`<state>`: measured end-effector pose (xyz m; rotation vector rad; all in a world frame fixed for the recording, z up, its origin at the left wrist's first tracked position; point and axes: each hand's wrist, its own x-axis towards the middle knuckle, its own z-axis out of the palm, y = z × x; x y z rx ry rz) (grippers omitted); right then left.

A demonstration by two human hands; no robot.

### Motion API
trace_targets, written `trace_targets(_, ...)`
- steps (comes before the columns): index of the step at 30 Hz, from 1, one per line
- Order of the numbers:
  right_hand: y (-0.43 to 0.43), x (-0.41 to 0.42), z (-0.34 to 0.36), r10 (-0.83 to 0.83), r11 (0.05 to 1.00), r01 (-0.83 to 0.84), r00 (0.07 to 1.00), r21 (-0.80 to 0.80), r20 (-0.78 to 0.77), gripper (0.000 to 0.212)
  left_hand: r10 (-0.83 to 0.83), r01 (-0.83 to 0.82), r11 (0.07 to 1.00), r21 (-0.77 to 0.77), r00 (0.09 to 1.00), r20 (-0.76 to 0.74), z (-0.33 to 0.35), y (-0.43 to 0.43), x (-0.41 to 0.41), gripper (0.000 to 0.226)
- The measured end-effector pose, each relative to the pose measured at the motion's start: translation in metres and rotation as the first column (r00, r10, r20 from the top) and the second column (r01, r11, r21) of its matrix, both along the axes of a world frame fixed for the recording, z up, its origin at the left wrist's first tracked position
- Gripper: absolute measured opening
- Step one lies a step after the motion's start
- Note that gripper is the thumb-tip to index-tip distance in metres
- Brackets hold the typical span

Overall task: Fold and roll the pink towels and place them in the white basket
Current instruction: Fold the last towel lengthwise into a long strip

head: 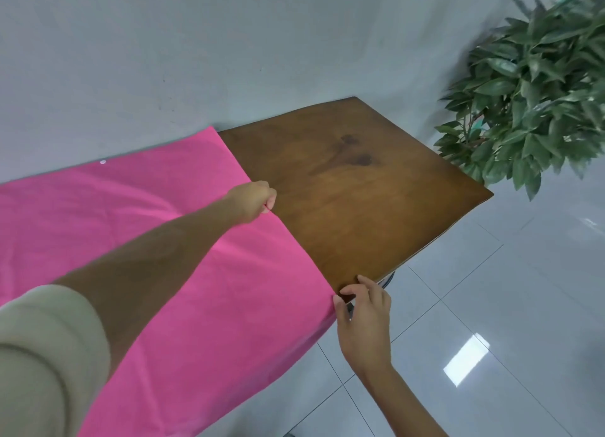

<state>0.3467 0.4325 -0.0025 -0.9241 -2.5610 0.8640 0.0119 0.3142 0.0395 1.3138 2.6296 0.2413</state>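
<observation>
On the table (360, 181) the towel (114, 214) lies spread flat, one side draping off the near edge; left hand (253, 200) pinches its right edge midway, right hand (363, 318) sits at the near corner, thumb touching, fingers loosely spread. No fold, no roll yet, no basket in sight, so nearly everything's left, I'd say.

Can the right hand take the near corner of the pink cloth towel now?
Probably yes: the right hand is right beside that corner of the pink cloth towel, and nothing lies between them.
</observation>
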Motion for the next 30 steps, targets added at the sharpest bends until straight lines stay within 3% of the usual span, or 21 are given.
trace_targets(9, -0.006, -0.003, 0.001, -0.02, 1.0, 0.02, 1.0, 0.012, 0.023, 0.01, -0.002, 0.002, 1.0, -0.017, 0.999, -0.044, 0.006, -0.012, 0.01, 0.036)
trace_targets(15, -0.027, 0.003, 0.013, 0.065, 0.997, -0.068, 0.996, -0.039, -0.053, 0.016, -0.118, 0.114, 0.993, -0.04, 0.989, -0.093, 0.02, -0.038, 0.01, 0.015)
trace_targets(23, -0.066, 0.017, 0.033, 0.043, 0.987, -0.053, 0.997, -0.15, -0.069, 0.017, -0.245, 0.246, 0.969, 0.007, 0.966, -0.083, 0.046, -0.095, 0.009, 0.013)
trace_targets(30, -0.114, 0.037, 0.032, 0.032, 0.999, -0.033, 0.999, 0.02, 0.024, 0.015, -0.297, 0.301, 0.953, 0.02, 0.948, -0.113, 0.049, -0.16, 0.018, 0.017)
